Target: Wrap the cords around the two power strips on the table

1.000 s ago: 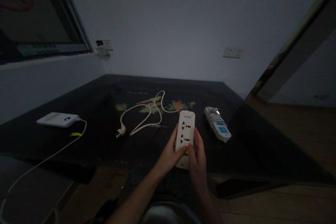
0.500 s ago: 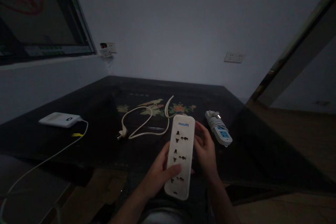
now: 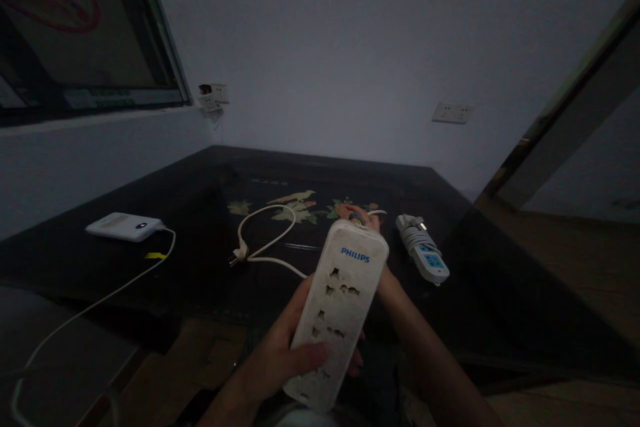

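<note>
A white Philips power strip (image 3: 334, 320) is tilted up towards me, its socket face in view. My left hand (image 3: 295, 330) is closed around its lower part, thumb across the sockets and fingertips showing at the far side. Behind the strip's top end, my right hand (image 3: 371, 219) has its fingers closed around the white cord (image 3: 379, 212) where it leaves the strip; the strip hides most of that hand. The cord loops over the table to a plug (image 3: 241, 253) lying at the left.
The dark table (image 3: 320, 163) has a painted bird and flowers. To the right lies a second power strip (image 3: 429, 259) wrapped in its cord. A white power bank (image 3: 125, 227) with a cable (image 3: 107, 295) rests at the left. Wall sockets (image 3: 452, 113) are behind.
The power strip has come closer and tilted, its top leaning right. My right hand has gone from the strip's right side to behind its top end, onto the cord.
</note>
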Demonstrator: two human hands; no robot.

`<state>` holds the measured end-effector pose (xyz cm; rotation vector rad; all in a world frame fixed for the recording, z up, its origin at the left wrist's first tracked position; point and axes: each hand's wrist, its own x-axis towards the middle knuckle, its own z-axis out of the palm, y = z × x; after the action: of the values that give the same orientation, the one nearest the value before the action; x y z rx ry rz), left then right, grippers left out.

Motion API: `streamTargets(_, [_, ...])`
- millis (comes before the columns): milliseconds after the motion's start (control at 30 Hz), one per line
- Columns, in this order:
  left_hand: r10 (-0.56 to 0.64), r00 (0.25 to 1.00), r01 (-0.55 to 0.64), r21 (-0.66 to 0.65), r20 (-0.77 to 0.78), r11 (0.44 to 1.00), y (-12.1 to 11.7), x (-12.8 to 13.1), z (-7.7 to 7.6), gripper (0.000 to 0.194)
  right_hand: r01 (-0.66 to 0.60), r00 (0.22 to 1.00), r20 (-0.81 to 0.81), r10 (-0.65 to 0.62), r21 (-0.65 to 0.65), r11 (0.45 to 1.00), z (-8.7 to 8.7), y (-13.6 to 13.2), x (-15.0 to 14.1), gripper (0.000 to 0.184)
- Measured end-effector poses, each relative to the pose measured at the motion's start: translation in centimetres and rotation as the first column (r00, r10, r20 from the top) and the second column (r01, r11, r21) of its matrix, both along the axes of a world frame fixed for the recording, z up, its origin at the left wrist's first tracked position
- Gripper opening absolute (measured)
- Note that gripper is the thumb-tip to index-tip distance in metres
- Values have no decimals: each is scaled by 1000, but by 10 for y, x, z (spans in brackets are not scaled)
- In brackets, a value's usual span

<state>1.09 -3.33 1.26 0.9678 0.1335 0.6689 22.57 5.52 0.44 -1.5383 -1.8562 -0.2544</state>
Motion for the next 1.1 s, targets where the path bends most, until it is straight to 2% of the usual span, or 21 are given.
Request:
streamTargets(100, [84,991,-74,96,-105,993,6,-12,-3,77,28,999,38,-29,12,1000,17,-3,4,21])
streamTargets(233, [253,948,-217,188,-195,958,13,-25,-9,76,-56,989,138,61,-42,998,34,-6,13,22])
streamTargets(333, [398,891,-362,186,-220,914,19,-33,-7,75,-121,986,111,125,-44,992,38,-14,25,24])
streamTargets(433, [419,881,-402,120,-221,908,21,-38,-3,79,-164,979,124,163,-6,986,41,-18,37,22])
streamTargets(500, [342,918,-329,96,-199,940,20,-40,-1,80,-181,956,238,172,17,983,46,-14,41,17])
streamTargets(567, [183,964,-163,113,-193,980,18,-40,-1,76,-184,905,391,165,9,983,56,-5,38,11])
streamTargets(667, [-24,957,81,186,-289,979,16,-36,-1,71,-134,819,553,153,-75,988,82,13,25,11])
streamTargets(767, [-19,913,131,249,-408,959,18,-28,1,67,35,788,612,70,-157,987,118,27,9,17])
streamTargets(833, [53,903,84,296,-427,951,19,-22,1,65,110,818,575,-6,-146,983,142,31,4,21])
streamTargets(933, [170,892,-21,336,-420,942,22,-19,-2,63,59,899,436,-33,-45,997,174,26,3,32])
streamTargets(1000, [238,879,-116,299,-413,947,24,-18,-4,62,-24,946,323,25,-8,1000,190,14,5,37])
streamTargets(1100, [350,854,-313,156,-386,937,27,-16,-9,61,-242,957,135,257,-117,963,202,-12,3,35])
